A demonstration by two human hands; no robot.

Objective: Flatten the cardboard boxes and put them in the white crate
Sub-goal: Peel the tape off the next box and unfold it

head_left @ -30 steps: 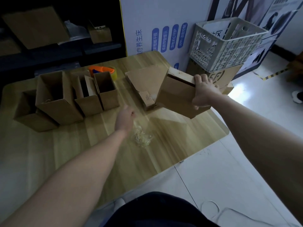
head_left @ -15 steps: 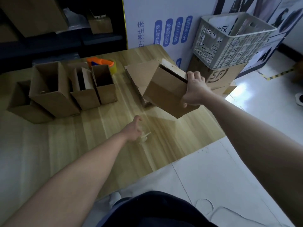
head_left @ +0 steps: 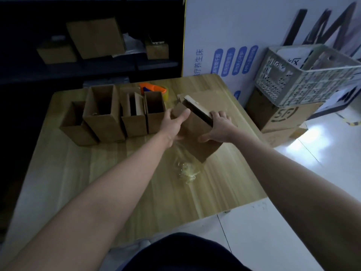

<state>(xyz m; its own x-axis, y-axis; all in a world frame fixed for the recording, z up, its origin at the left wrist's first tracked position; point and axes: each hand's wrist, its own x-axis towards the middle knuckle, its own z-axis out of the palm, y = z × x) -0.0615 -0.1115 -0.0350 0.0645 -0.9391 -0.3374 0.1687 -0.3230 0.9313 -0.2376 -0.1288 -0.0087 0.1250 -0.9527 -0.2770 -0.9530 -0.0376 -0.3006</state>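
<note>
A brown cardboard box (head_left: 197, 141) is tilted over the wooden table (head_left: 97, 173), its open end facing up and away. My right hand (head_left: 218, 128) grips its right side, fingers over the top edge and thumb on the near face. My left hand (head_left: 175, 124) lies with straight fingers against its left face. Several open boxes (head_left: 109, 122) stand upright in a row at the table's left. A flattened piece of cardboard (head_left: 207, 96) lies behind the held box. The white crate (head_left: 304, 79) sits on stacked cartons at the right, off the table.
A crumpled wad of clear tape (head_left: 186, 172) lies on the table near the box's lower corner. An orange tape dispenser (head_left: 154, 89) sits behind the row of boxes. A printed carton (head_left: 281, 116) stands under the crate. Dark shelves with more boxes (head_left: 95, 38) are at the back.
My left hand left the tape wad on the table and came up to the box's left face. My right hand brought the box down and toward the table's middle.
</note>
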